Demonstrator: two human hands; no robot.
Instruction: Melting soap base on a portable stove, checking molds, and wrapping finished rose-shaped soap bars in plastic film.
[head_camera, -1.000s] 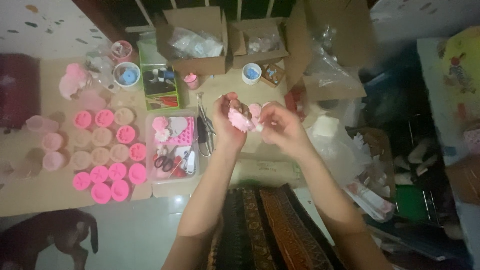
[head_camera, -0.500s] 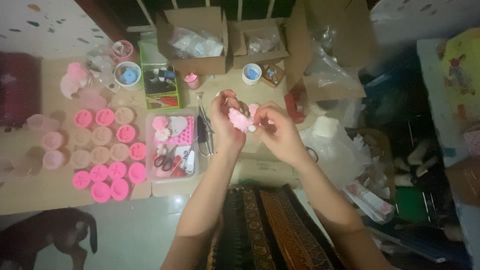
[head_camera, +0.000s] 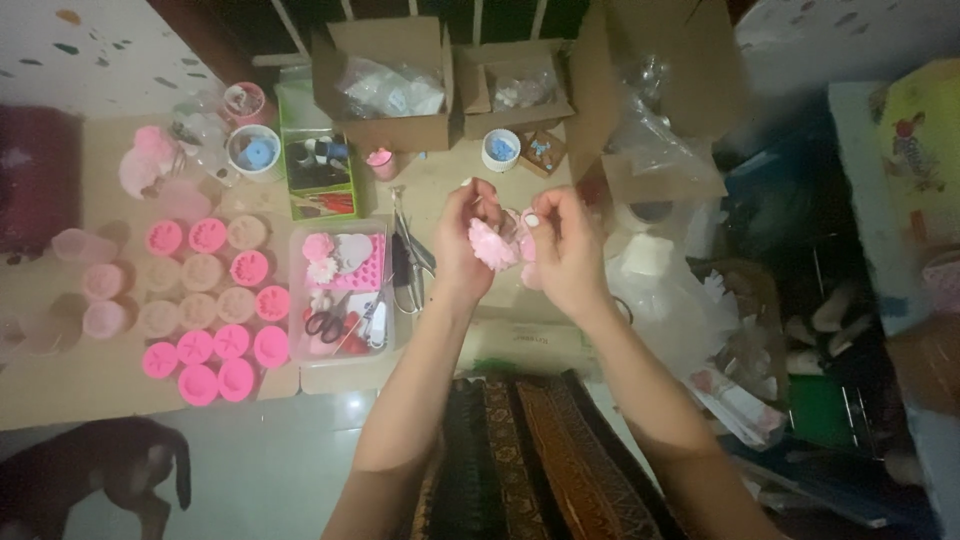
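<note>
My left hand (head_camera: 468, 240) and my right hand (head_camera: 565, 250) are raised together over the cardboard work surface (head_camera: 60, 370). Between them sits a small pink flower-shaped piece (head_camera: 492, 246). The left fingers pinch it from the left and the right fingers close on its right side. Part of the pink piece is hidden by my right fingers. Several pliers and metal tools (head_camera: 408, 262) lie on the cardboard just left of my left wrist.
A clear tray (head_camera: 342, 292) holds pink moulds and scissors. Several round pink and beige moulds (head_camera: 215, 300) lie in rows at left. Two open cardboard boxes (head_camera: 385, 80) stand at the back, plastic bags (head_camera: 665, 150) at right, and a dark animal (head_camera: 95, 480) at bottom left.
Both hands stay together on the pink piece. My right hand has shifted slightly, its fingers turning on the piece. Nothing else on the surface has moved.
</note>
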